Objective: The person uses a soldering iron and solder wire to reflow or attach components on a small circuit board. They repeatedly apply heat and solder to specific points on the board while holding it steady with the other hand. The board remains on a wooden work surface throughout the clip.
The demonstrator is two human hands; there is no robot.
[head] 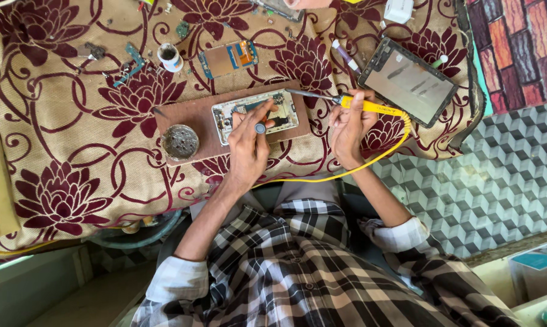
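Note:
An opened phone body (285,115) with its insides showing lies on a brown wooden board (188,118). My left hand (248,148) rests over the phone and holds a small tool with a round grey end (260,128) down on it. My right hand (349,124) grips a yellow-handled soldering iron (370,107). Its metal tip (297,93) points left, just above the phone's upper right corner. The iron's yellow cord (370,162) loops down and left across the cloth.
A round tin of grey wool (180,142) sits on the board's left end. On the flowered cloth (73,121) lie a circuit board (228,59), a small white pot (169,56), a dark phone screen (410,82) and scattered small parts. Patterned floor lies to the right.

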